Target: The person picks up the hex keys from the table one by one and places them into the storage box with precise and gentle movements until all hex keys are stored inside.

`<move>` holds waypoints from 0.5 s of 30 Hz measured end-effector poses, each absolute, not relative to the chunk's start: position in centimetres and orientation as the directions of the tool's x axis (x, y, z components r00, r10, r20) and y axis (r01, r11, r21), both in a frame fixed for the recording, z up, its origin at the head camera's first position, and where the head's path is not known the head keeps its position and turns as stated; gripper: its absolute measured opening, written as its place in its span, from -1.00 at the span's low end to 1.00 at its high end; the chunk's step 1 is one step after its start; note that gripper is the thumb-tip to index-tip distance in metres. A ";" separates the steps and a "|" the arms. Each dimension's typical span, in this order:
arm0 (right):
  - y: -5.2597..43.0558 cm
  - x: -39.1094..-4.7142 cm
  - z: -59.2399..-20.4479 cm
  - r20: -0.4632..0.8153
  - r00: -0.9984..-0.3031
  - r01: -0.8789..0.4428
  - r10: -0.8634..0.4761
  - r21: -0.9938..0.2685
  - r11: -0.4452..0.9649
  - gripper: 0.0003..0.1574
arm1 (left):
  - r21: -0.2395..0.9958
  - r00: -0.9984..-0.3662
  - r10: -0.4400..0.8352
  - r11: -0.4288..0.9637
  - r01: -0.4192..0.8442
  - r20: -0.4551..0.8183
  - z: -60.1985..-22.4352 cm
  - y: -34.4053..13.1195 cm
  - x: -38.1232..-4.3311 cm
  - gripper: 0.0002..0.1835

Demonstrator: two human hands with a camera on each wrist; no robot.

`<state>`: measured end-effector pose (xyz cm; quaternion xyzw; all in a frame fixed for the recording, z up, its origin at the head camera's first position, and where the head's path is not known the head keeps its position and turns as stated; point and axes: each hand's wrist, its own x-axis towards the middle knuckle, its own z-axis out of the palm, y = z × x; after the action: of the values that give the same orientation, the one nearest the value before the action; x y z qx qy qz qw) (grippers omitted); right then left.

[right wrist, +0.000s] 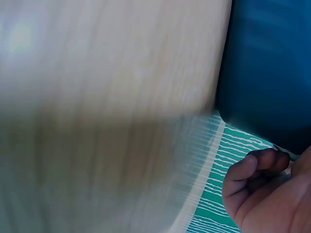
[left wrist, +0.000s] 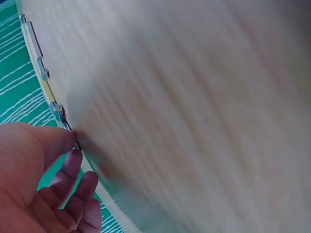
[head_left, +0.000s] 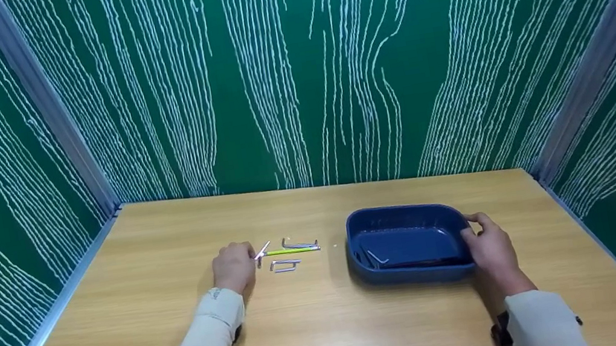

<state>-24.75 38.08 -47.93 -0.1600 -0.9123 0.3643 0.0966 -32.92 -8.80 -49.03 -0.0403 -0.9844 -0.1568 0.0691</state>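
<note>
While the right hand grips the blue bin by its right rim, left hand pinches a slim metal piece: likely light, stiff, slick; best taken mid-length.

Open lane: bare tabletop between both forearms, near side. Gap between yellow stick and blue tub passable too. Blocked: tub's right end by right hand, stick's left end by left hand; bent metal rods alongside; green wall behind.
</note>
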 end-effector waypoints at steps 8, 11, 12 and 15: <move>38.1 -24.9 -47.8 0.035 -0.931 0.235 0.365 -0.707 0.667 -0.45 | 0.300 -0.989 0.085 0.947 0.118 0.120 -49.0 -8.3 -33.0 -0.90; 38.1 -24.9 -47.8 0.024 -0.932 0.235 0.361 -0.718 0.655 -0.45 | 0.286 -0.988 0.094 0.950 0.126 0.125 -49.0 -8.2 -33.1 -0.89; 38.1 -24.9 -47.8 0.022 -0.933 0.234 0.359 -0.720 0.653 -0.45 | 0.286 -0.988 0.094 0.950 0.126 0.123 -49.0 -8.2 -33.1 -0.89; 38.1 -24.9 -47.9 0.017 -0.935 0.234 0.354 -0.722 0.651 -0.45 | 0.305 -0.990 0.091 0.945 0.120 0.108 -49.0 -8.3 -33.0 -0.87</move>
<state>-24.90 38.08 -47.87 -0.1625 -0.9053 0.3846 0.0783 -33.03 -8.34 -49.00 -0.0534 -0.9850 -0.1572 0.0465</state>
